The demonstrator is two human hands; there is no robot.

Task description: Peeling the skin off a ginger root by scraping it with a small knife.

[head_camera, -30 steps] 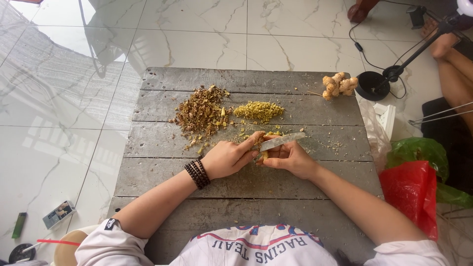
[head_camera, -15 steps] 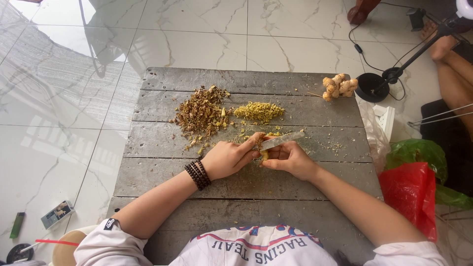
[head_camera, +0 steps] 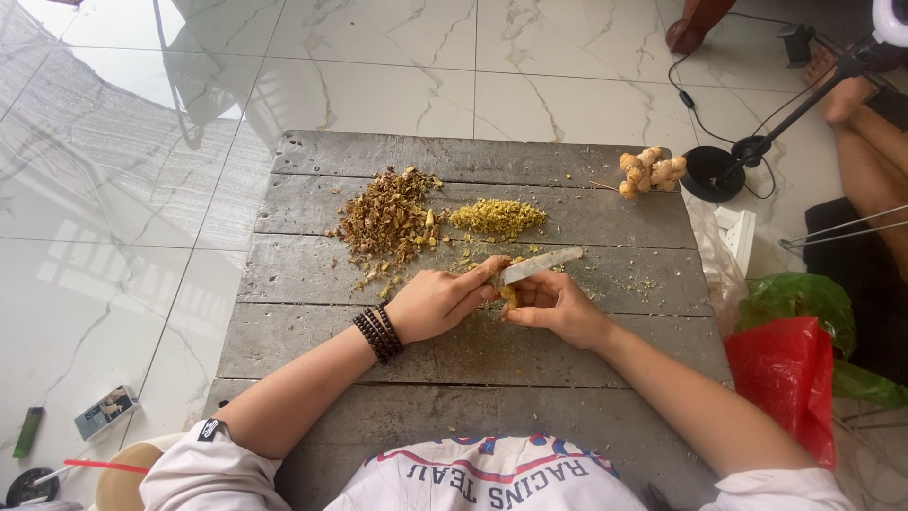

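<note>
Left hand (head_camera: 437, 303), curled, beaded bracelet (head_camera: 378, 333) at wrist, fingertips pinching a small yellow root piece (head_camera: 512, 296) against the wooden board (head_camera: 567, 350). Right hand (head_camera: 558, 305) closed around a knife (head_camera: 537, 265), blade pale, angled up and away to the right from the fingers, edge touching the yellow piece. Both hands pressed close together, thumbs nearly meeting over the piece. Just ahead of left hand: brown pile of peelings (head_camera: 390, 220), scattered bits trailing down toward the knuckles. Ahead of both hands, just beside the brown pile: heap of chopped yellow bits (head_camera: 497, 217). Far ahead and right of right hand, near board corner: knobbly whole ginger root (head_camera: 651, 170), untouched. Well right of right hand, off the board: red plastic bag (head_camera: 783, 378) and green bag (head_camera: 794, 298). Far left of left hand, on tiled floor: green lighter (head_camera: 28, 431).
</note>
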